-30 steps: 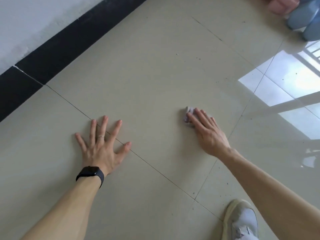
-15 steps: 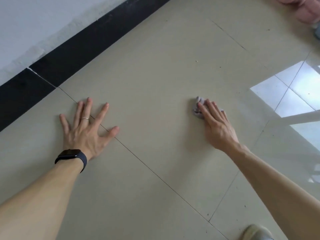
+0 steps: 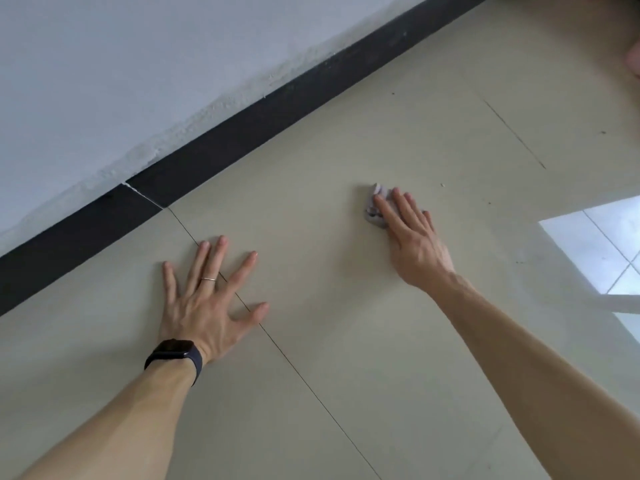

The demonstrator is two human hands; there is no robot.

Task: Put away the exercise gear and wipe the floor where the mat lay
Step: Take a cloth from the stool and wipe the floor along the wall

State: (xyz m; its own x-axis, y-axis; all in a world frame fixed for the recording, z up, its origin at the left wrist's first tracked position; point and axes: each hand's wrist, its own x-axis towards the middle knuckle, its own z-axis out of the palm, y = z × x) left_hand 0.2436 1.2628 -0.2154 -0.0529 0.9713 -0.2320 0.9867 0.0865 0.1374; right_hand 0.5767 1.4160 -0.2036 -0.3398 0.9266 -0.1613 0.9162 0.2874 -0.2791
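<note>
My right hand (image 3: 412, 233) lies flat on the beige tiled floor (image 3: 329, 341) with straight fingers pressing a small crumpled grey cloth (image 3: 373, 209), most of which is hidden under the fingers. My left hand (image 3: 207, 299) is spread flat on the floor to the left, across a tile joint, with a ring on one finger and a black watch on the wrist. No mat is in view.
A black skirting strip (image 3: 242, 123) runs diagonally along the white wall (image 3: 138, 64) just beyond my hands. A pink object (image 3: 634, 60) shows at the top right edge. Bright window light reflects off the floor at the right.
The view has swung toward the wall. My right hand with the cloth has slid farther forward across the tile, and my left hand sits closer to it. The shoe and the blue gear have left the frame.
</note>
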